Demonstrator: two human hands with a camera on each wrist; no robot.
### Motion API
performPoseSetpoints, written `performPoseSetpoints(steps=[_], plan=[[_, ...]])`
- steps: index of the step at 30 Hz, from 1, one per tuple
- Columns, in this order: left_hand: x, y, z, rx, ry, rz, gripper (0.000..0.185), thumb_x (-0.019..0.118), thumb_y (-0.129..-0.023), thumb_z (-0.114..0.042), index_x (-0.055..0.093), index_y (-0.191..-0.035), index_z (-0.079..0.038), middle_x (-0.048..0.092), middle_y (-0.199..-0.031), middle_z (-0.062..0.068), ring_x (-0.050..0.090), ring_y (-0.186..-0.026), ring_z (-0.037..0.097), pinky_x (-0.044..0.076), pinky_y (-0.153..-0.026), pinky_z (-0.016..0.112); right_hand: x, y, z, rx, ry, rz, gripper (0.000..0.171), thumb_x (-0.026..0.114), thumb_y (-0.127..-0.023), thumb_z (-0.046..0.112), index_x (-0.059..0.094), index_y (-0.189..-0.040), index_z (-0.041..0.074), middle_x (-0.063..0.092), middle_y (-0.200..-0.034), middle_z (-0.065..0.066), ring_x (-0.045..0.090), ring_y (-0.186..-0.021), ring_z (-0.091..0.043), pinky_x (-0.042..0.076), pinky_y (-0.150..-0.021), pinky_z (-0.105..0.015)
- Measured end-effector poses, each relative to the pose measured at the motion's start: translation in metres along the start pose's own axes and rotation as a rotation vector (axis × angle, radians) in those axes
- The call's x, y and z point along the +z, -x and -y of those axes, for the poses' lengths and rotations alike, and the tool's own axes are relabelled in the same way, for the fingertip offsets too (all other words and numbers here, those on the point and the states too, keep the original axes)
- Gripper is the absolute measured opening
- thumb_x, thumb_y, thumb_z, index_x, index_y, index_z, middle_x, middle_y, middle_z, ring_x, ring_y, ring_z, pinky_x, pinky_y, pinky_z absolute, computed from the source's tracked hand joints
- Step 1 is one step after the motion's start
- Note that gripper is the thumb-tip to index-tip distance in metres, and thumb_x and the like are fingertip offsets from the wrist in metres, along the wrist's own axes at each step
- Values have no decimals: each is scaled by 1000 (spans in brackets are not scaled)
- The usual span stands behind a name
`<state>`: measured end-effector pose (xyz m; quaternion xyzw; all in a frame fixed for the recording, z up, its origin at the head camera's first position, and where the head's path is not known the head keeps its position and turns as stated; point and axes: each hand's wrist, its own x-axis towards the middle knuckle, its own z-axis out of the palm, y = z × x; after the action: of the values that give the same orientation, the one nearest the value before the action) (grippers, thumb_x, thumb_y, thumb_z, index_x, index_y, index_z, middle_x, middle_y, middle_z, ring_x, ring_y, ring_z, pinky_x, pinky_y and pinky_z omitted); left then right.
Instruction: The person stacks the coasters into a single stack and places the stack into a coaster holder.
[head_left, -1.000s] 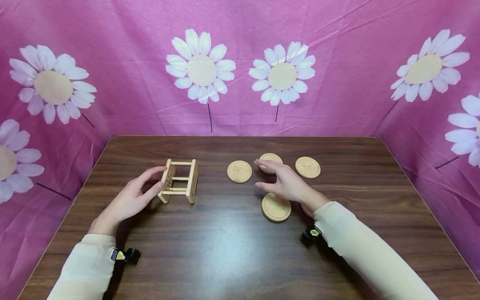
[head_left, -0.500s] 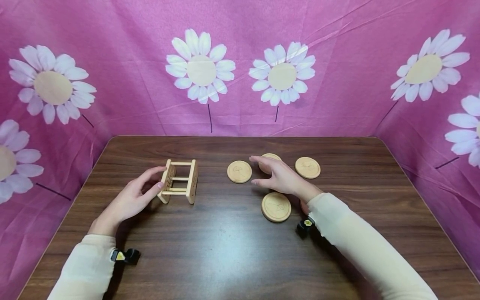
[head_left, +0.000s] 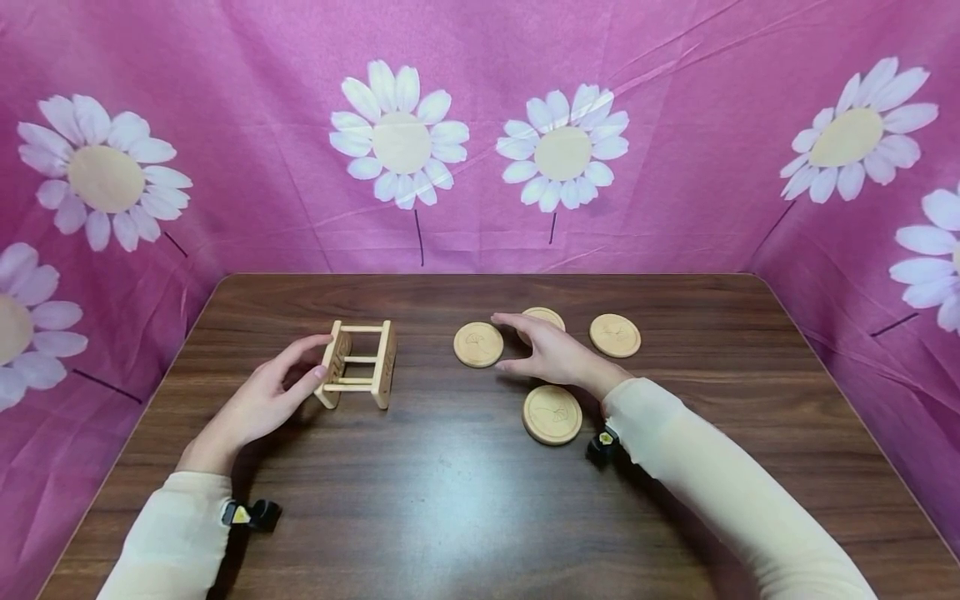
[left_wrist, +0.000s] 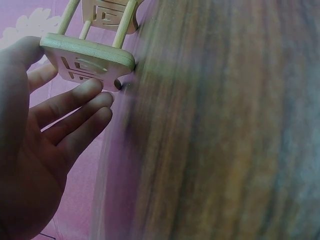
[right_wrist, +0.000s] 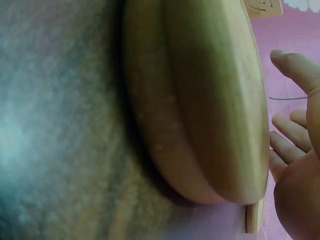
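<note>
Left of centre in the head view, the left hand [head_left: 262, 400] pinches the small pale wooden slotted rack [head_left: 358, 363]. The right hand [head_left: 551, 354], fingers spread and empty, hovers beside the round wooden coaster [head_left: 478, 344]; it should grip the coaster by its rim.

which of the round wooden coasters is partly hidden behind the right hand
The far middle coaster: the right hand covers its near part. The left coaster, right coaster and near coaster show whole.

Pink daisy cloth [head_left: 675, 217], wood table [head_left: 450, 500]
</note>
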<state>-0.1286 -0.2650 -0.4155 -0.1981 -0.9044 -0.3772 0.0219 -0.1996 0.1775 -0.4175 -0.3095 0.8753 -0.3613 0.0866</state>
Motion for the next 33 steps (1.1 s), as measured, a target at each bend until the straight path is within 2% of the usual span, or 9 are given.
performPoseSetpoints(steps=[13,20,26,33], plan=[[0,0,2,9,12,-3,48,62,-110,-13,53,-157,-19,78,-125,16,66,-108,-4,45,-93,8,3,-11,0,23,125,44,82,86,-93,30,49,-159,0,53,-164,-19,48,-154,-36,35,-129,-50],[1,1,2,3,18,4,49,62,-110,-13,53,-158,-19,77,-127,17,67,-108,-1,46,-92,8,2,-16,0,18,188,64,81,84,-94,31,48,-159,-2,52,-163,-21,48,-154,-38,36,-129,-51],[1,1,3,4,15,8,48,61,-110,-13,53,-158,-19,77,-127,17,69,-109,3,46,-92,9,3,-19,-1,2,196,69,81,84,-94,30,48,-158,-4,53,-162,-24,49,-152,-39,36,-128,-52],[2,0,3,12,17,2,48,61,-111,-12,52,-158,-17,77,-125,18,68,-108,1,46,-92,9,7,-23,-6,-6,203,63,83,85,-93,32,48,-158,-3,53,-161,-25,49,-152,-40,37,-128,-53]])
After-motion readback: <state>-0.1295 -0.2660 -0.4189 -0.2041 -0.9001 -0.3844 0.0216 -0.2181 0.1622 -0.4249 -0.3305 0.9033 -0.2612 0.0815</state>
